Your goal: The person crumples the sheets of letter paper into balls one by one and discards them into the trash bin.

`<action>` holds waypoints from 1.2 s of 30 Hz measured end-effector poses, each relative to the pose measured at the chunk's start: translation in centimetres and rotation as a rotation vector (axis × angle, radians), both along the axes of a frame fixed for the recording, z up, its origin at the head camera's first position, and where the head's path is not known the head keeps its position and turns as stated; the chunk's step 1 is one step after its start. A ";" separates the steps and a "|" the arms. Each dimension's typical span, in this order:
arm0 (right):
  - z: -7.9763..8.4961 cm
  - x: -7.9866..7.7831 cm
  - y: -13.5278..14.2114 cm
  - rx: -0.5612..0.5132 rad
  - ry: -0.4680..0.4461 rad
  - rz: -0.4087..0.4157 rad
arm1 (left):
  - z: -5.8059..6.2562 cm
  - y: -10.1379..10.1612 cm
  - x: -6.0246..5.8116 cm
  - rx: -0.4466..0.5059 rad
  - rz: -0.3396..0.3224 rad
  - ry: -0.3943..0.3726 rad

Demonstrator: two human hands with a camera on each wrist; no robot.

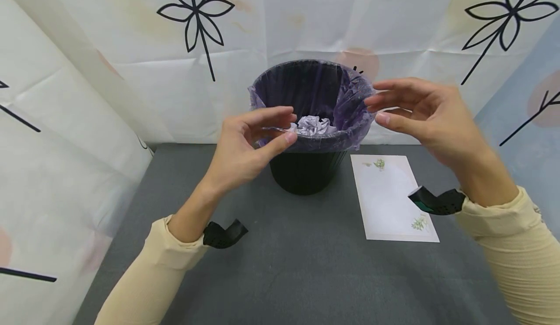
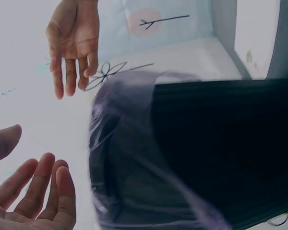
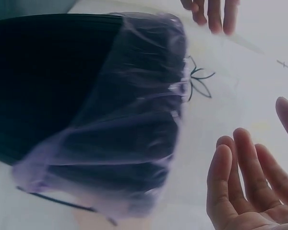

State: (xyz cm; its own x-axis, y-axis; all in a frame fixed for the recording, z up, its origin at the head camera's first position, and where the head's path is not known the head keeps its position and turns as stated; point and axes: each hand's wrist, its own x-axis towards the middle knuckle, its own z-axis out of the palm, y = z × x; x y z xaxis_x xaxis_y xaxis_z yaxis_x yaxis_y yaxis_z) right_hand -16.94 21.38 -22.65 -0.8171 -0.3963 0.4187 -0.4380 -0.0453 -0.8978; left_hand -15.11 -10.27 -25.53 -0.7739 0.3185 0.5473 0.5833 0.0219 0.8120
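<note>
Bin (image 1: 306, 172) | black, ribbed | wrinkled purple liner (image 1: 358, 127) | crumpled wad (image 1: 312, 126) inside

i can read no word, label, brand or number anywhere from here: none on the black bin (image 1: 306, 174), none on its purple liner (image 1: 358, 126), none on the pale sheet (image 1: 389, 198) with its printed sprigs (image 1: 419, 223), none on the backdrop (image 1: 306, 14) with its black flower drawings (image 1: 196, 9).
</note>
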 end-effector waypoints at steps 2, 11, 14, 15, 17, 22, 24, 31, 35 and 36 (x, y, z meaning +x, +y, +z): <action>-1.0 0.6 0.7 0.006 -0.016 -0.020 | -1.0 0.1 0.6 0.004 0.001 -0.008; -7.2 2.7 3.9 -0.014 -0.121 -0.109 | -6.4 1.4 2.2 -0.017 -0.009 -0.091; -9.6 3.0 5.1 0.012 -0.183 -0.179 | -8.6 2.1 2.5 -0.030 -0.026 -0.143; -10.3 3.0 5.6 0.037 -0.197 -0.206 | -9.3 2.4 2.5 -0.038 -0.029 -0.163; -11.8 3.0 6.5 0.106 -0.216 -0.269 | -10.8 3.0 2.7 -0.056 -0.031 -0.203; -15.4 2.8 8.9 0.351 -0.238 -0.435 | -14.2 4.8 3.0 -0.118 -0.032 -0.302; -16.8 2.8 9.9 0.456 -0.260 -0.503 | -15.5 5.7 3.0 -0.151 -0.031 -0.329; -21.2 2.3 12.3 0.770 -0.334 -0.686 | -19.3 9.0 3.4 -0.314 0.015 -0.378; -22.7 1.9 12.9 0.790 -0.425 -0.710 | -20.2 10.8 3.4 -0.413 0.026 -0.385; -22.9 1.8 13.0 0.776 -0.453 -0.715 | -20.3 11.2 3.4 -0.433 0.025 -0.386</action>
